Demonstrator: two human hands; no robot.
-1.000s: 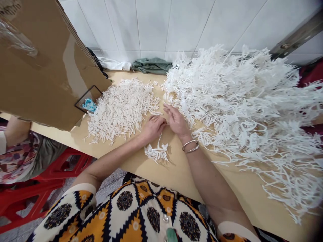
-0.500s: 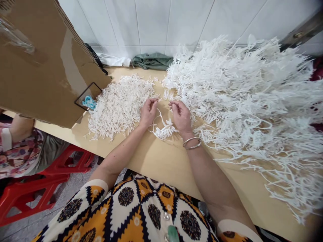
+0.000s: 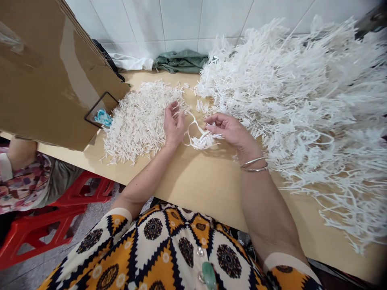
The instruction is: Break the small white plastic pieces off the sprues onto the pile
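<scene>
A branched white strand piece (image 3: pixel 203 141), with a thin looping stem and a tuft of fine tips, lies over the table between my hands. My right hand (image 3: pixel 231 129), wearing two thin bangles, has its thumb and fingers closed on the tufted side of it. My left hand (image 3: pixel 174 128) is at the right edge of a heap of short white pieces (image 3: pixel 139 121). Its fingers are curved, with a gap between thumb and forefinger, and nothing clear shows in them. A much larger tangled heap of long white strands (image 3: pixel 302 100) spreads to the right.
A big cardboard box (image 3: pixel 45 76) stands at the left of the table (image 3: pixel 193 181). By its corner is a dark-framed holder with a blue-and-white item (image 3: pixel 103 117). Green cloth (image 3: pixel 181 61) lies along the wall. Red stools (image 3: pixel 39 229) and another person's arm (image 3: pixel 22 153) are at left.
My hands have moved apart: the right went rightward and now grips the tufted strand piece, while the left shifted slightly left and its pinch loosened. The camera view has tilted a little.
</scene>
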